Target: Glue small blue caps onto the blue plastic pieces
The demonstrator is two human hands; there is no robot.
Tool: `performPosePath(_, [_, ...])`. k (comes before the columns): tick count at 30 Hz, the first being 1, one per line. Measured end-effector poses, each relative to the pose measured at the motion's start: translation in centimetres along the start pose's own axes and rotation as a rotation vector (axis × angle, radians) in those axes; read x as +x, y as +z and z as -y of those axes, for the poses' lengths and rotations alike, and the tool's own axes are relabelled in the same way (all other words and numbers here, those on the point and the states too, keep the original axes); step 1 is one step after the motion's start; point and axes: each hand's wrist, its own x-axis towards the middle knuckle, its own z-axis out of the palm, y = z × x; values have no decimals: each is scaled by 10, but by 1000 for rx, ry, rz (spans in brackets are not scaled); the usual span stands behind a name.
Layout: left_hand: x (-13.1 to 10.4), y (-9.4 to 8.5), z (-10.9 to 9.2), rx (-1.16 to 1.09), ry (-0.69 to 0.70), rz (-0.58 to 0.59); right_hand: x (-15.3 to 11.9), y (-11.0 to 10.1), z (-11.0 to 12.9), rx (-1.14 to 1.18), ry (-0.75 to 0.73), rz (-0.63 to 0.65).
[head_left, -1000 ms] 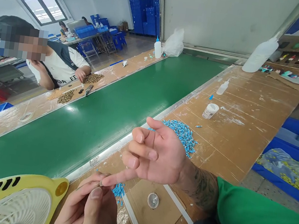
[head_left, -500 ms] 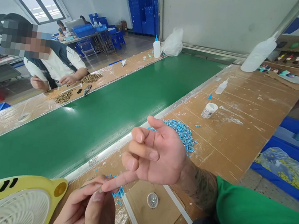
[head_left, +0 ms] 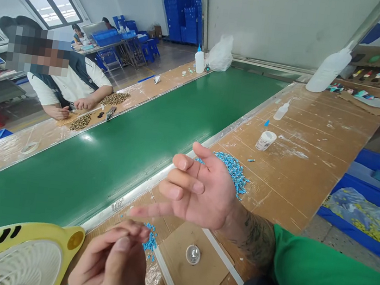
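My left hand is in the lower middle, thumb and fingertips pinched together. Whatever it may hold is too small or hidden to make out. Just above it my right hand is turned palm up, with its middle fingers loosely curled and its lowest finger stretched toward the left hand. A small gap separates that fingertip from the left hand, and the right palm holds nothing. Small blue pieces lie just behind the left hand. Below the right hand, a small clear round dish sits on a brown cardboard sheet.
A heap of slim blue parts lies behind my right hand. A white tub and small squeeze bottle stand farther right. The green conveyor belt crosses beyond. A yellow fan is at left. Another person works across the belt.
My right hand has drawn back slightly upward, and its stretched finger has come away from my left hand. The left hand stays pinched. The person opposite has lowered a hand to the table.
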Motion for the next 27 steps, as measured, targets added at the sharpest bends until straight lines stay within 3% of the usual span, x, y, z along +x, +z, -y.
performPosePath(3, [10, -7, -1, -16, -32, -130, 0, 0, -1, -9, 56, -5])
performPosePath(7, [8, -6, -3, 11, -29, -164, -1, -2, -4, -28, 92, 47])
performPosePath(15, [1, -4, 0, 70, 79, -173, -2, -1, -4, -41, 83, 49])
performPosePath(21, [-4, -6, -3, 195, 16, -190, -3, 0, -2, -29, 94, 52])
performPosePath(27, [0, -18, 6, 71, -28, -70, -3, -1, -1, -18, 95, 22])
